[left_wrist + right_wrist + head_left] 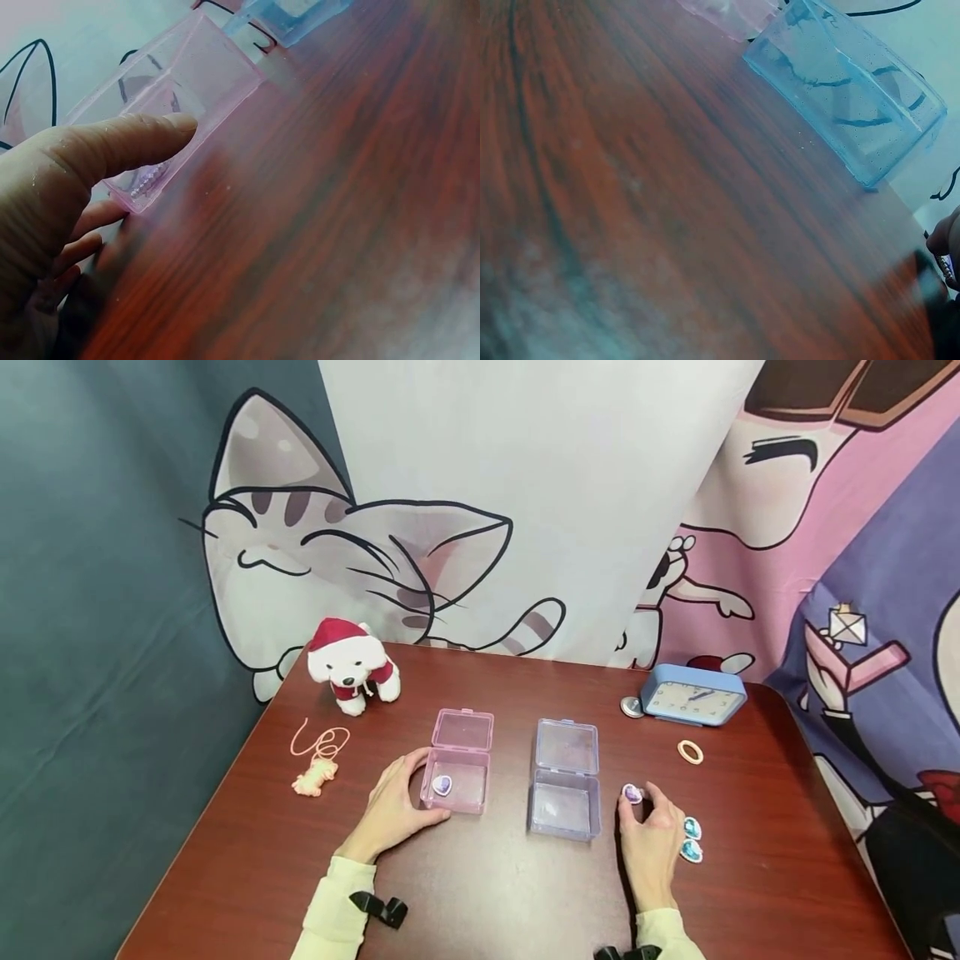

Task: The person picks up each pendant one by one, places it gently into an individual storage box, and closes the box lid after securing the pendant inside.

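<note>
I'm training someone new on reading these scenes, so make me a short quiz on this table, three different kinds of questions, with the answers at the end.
1. How many teal gems lie beside the right hand?
2. True or false: the pink box, touched by the left hand, has a gem inside.
3. Fill in: the pinched gem in the right hand is ____ in colour.

Key:
1. Two
2. True
3. Purple
</note>
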Action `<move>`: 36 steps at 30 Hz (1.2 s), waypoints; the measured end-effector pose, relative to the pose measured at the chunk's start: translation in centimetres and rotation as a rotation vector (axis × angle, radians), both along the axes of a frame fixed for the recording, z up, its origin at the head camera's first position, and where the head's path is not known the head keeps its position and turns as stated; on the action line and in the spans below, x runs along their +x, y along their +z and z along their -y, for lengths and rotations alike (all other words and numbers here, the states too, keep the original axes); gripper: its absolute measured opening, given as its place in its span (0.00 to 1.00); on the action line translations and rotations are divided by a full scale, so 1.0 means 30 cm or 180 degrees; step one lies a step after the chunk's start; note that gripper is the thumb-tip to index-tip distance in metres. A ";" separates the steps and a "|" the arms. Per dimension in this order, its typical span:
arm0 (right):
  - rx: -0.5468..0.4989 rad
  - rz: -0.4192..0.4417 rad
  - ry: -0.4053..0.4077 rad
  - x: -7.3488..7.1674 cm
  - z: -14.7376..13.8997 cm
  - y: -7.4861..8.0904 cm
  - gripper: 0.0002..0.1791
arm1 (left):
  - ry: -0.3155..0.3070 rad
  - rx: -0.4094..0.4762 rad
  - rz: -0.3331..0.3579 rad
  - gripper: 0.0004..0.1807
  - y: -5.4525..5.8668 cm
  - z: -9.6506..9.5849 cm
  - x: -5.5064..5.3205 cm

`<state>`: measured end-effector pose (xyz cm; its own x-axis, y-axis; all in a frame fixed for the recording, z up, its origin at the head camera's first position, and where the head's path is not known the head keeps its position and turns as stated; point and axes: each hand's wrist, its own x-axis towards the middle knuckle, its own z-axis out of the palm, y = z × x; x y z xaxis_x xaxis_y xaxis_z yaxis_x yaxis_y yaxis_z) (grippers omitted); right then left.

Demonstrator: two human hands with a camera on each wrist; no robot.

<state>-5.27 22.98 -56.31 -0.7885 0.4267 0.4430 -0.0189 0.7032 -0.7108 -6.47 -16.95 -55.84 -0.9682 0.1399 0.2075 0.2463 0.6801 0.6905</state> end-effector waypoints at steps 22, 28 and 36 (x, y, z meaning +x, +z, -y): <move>-0.0302 -0.0254 -0.0244 -0.003 -0.015 0.009 0.21 | 0.0022 0.0028 0.0103 0.57 0.005 -0.002 -0.004; -0.0435 -0.0370 -0.0205 0.006 0.036 0.079 0.21 | 0.0052 -0.0003 0.0073 0.57 0.008 0.005 0.002; -0.0296 -0.1056 0.0600 -0.002 0.219 0.236 0.24 | 0.0018 0.0044 0.0047 0.57 -0.004 0.002 -0.004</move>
<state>-5.34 16.41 -49.24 -0.6774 0.3383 0.6532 -0.3811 0.5982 -0.7050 -6.60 -17.00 -55.97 -0.9719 0.1317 0.1952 0.2323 0.6718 0.7033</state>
